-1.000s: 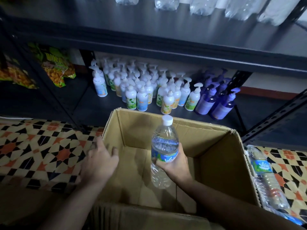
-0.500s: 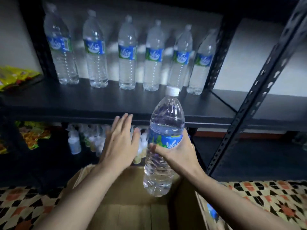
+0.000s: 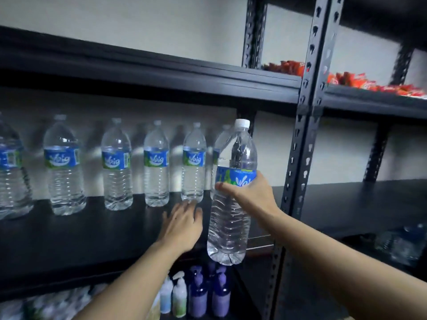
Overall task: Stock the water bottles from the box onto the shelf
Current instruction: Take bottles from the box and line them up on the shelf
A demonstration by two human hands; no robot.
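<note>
Fingers [image 3: 259, 179] grip the bottle [image 3: 230, 225] over the shelf edge [image 3: 69, 271].

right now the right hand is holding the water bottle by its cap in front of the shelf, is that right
Not quite. The right hand grips the water bottle round its label, not by its cap, which is bare. The rest stands: the bottle is held in front of the shelf. The head view shows this.
</note>
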